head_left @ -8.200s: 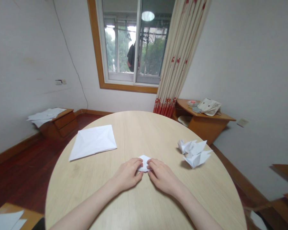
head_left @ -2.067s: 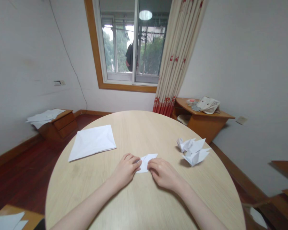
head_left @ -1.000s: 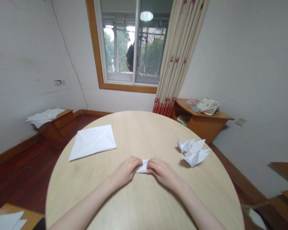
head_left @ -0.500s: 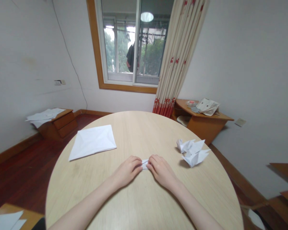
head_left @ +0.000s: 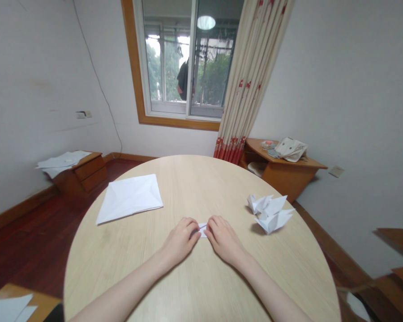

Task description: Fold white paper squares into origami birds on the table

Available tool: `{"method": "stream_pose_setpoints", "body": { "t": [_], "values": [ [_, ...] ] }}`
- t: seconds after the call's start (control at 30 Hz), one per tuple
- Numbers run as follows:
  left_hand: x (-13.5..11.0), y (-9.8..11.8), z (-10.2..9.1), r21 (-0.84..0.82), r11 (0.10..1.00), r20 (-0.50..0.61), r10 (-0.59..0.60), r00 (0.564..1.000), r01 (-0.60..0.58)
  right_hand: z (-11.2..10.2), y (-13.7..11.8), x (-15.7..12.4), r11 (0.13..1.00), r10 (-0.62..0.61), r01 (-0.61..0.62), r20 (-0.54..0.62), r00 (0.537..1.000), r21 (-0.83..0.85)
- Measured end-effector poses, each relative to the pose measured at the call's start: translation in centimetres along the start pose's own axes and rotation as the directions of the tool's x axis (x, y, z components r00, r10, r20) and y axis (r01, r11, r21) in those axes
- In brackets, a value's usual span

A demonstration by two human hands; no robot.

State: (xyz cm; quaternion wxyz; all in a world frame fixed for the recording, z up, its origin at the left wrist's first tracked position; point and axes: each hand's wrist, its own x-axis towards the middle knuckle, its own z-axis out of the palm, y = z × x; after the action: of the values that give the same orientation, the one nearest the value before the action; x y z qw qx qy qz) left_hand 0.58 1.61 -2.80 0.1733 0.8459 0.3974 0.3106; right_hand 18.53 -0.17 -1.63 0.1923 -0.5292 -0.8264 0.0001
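Note:
A small folded piece of white paper [head_left: 203, 230] lies on the round wooden table [head_left: 195, 286], mostly covered by my fingers. From its left side my left hand [head_left: 182, 235] grips it, fingers bent over the edge and thumb at the near side. On the right edge my right hand [head_left: 224, 237] holds it the same way, thumb toward the middle. Only a strip of paper with a fold line shows between the two hands. How far it reaches under the fingers is hidden.
A stack of white paper sheets [head_left: 130, 198] lies at the table's left. Several folded paper figures [head_left: 272, 213] stand at the right. Behind are a corner cabinet [head_left: 282, 174] with a cloth bag [head_left: 290, 149], a curtain [head_left: 251, 80] and a low drawer unit [head_left: 90, 172] bearing papers.
My hands stay on the paper and have barely moved. The left thumb has shifted slightly to the right, and the strip of paper between the hands looks a little narrower.

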Motion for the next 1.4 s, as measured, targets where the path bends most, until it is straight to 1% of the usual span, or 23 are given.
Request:
{"method": "stream_pose_setpoints", "body": {
  "t": [0.1, 0.23, 0.47, 0.7, 0.87, 1.07, 1.2, 1.3, 1.4],
  "values": [
    [0.1, 0.1, 0.1, -0.007, 1.000, -0.012, -0.015, 1.000, 0.015, 0.1, 0.0, 0.1, 1.000, 0.007, -0.007, 0.005, 1.000, 0.002],
    [0.2, -0.2, 0.2, -0.072, 0.997, -0.019, -0.020, 1.000, 0.019, 0.2, 0.2, 0.1, 1.000, 0.016, -0.016, 0.018, 1.000, 0.001],
    [0.4, -0.5, -0.1, -0.153, 0.988, 0.029, -0.015, 0.999, 0.019, 0.0, 0.4, 0.2, 0.998, 0.040, -0.041, 0.010, 0.999, 0.057],
    [0.5, -0.9, -0.6, -0.223, 0.975, 0.080, 0.013, 0.997, 0.005, -0.2, 0.9, 0.2, 0.994, 0.073, -0.077, 0.054, 0.996, 0.078],
    [0.8, -1.4, -1.1, -0.237, 0.971, 0.144, 0.058, 0.988, -0.023, -0.2, 1.4, 0.1, 0.993, 0.073, -0.080, 0.083, 0.994, 0.084],
    [1.0, -2.1, -1.8, -0.254, 0.965, 0.184, 0.108, 0.977, -0.059, -0.3, 2.0, 0.1, 0.992, 0.053, -0.064, 0.094, 0.994, 0.113],
    [1.0, -2.3, -2.1, -0.257, 0.964, 0.205, 0.127, 0.971, -0.072, -0.5, 2.5, 0.1, 0.990, 0.049, -0.065, 0.127, 0.991, 0.127],
    [0.9, -2.1, -2.2, -0.229, 0.971, 0.207, 0.118, 0.971, -0.069, -0.6, 2.7, 0.0, 0.987, 0.041, -0.061, 0.137, 0.990, 0.147],
    [0.8, -1.8, -2.3, -0.183, 0.979, 0.211, 0.128, 0.969, -0.090, -0.7, 2.6, 0.0, 0.982, 0.033, -0.055, 0.120, 0.992, 0.183]
  ]
}}
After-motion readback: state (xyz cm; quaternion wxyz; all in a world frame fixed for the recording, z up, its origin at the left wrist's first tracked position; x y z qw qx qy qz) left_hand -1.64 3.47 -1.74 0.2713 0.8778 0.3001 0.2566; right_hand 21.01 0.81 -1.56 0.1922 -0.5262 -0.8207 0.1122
